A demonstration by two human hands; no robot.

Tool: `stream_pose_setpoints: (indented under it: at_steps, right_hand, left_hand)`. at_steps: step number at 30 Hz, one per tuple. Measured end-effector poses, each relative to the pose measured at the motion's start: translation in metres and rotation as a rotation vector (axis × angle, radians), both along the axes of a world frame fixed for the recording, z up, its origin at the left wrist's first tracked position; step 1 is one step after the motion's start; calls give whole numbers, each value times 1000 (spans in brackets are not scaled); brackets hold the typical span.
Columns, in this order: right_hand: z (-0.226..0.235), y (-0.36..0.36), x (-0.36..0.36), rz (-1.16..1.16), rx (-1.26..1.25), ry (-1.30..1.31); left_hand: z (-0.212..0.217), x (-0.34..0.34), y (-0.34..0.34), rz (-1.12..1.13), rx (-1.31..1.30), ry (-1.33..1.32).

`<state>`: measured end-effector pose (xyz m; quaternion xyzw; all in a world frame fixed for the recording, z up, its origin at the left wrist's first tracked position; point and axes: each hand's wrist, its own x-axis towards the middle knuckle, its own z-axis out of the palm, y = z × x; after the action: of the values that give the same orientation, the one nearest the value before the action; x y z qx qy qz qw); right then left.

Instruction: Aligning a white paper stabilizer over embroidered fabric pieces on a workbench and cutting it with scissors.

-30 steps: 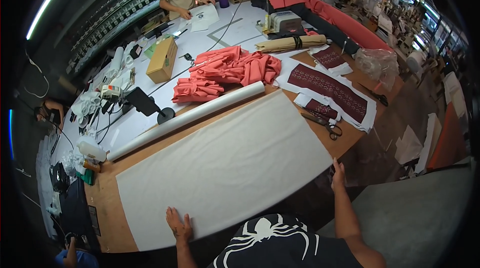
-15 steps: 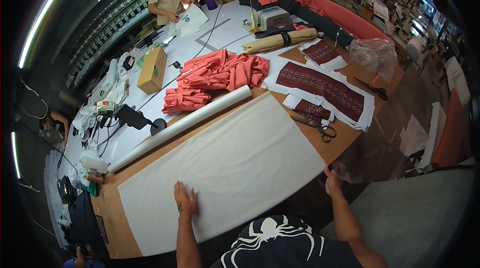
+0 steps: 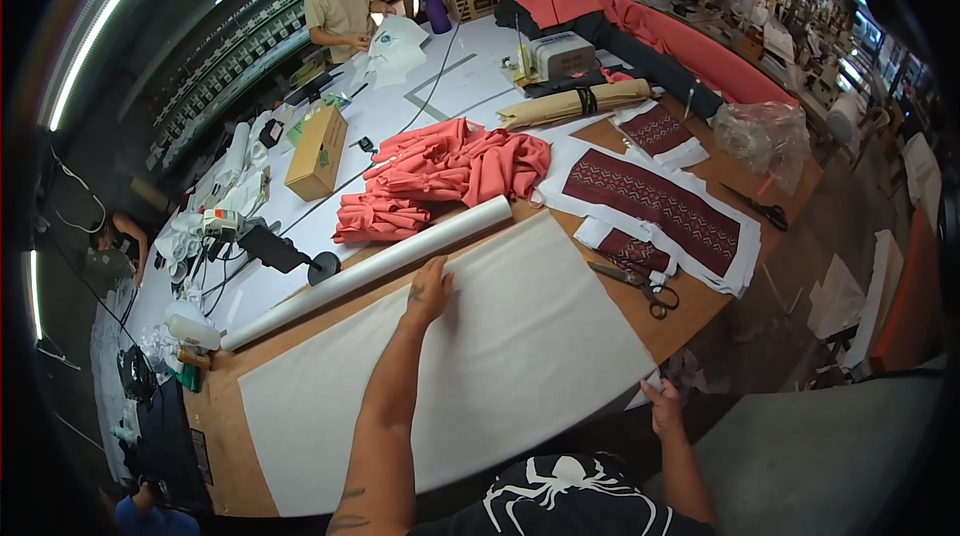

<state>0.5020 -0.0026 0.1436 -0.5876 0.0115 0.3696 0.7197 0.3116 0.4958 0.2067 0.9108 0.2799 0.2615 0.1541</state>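
Observation:
A wide sheet of off-white cloth [image 3: 520, 336] lies spread over the brown table board [image 3: 225, 436]. My left hand [image 3: 430, 294] rests on it near the far edge, fingers extended toward the white roll, holding nothing I can see. At the near right corner, my right hand [image 3: 661, 406] pinches the cloth, and a small flap turns up by the fingers. Just beyond the cloth's far edge lies the long white roll [image 3: 370, 274]. Dark-handled scissors [image 3: 655, 301] sit beside the cloth's right edge.
Bunched coral fabric [image 3: 450, 171] lies behind the roll. Maroon patterned panels [image 3: 655, 206] and second scissors [image 3: 765, 211] are at the right. A cardboard box [image 3: 317, 151], a phone-like device on a stand [image 3: 275, 250] and a plastic bottle [image 3: 192, 328] stand left. Another person [image 3: 345, 6] works across the table.
My left hand has slid from the cloth's near middle to its far edge. My right hand stays at the corner, where a flap of cloth now turns up. The view has shifted slightly.

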Motion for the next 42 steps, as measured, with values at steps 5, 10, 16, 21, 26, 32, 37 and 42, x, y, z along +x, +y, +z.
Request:
stream_pose_setpoints:
  at_steps: [5,10,16,21,26,32,37,42]
  right_hand:
    - [18,6,-1,8,-26,-43]
    - [23,7,1,55,-67,-40]
    - [9,-3,9,104,-12,14]
    - [10,-3,15,143,38,107]
    - [-8,-10,20,190,102,129]
    - [7,-4,16,173,125,148]
    - [12,-11,17,219,54,70]
    - [29,-7,20,281,-43,-33]
  left_hand:
    - [-7,36,10,-11,26,44]
    - [-23,36,15,120,67,66]
    - [-26,47,9,167,72,26]
    - [-29,45,8,178,42,24]
    - [-32,33,-4,176,131,-38]
    - [-12,-10,-81,180,77,-111]
    - [-7,-66,-150,249,23,78]
    - [-5,-97,-182,353,-120,301]
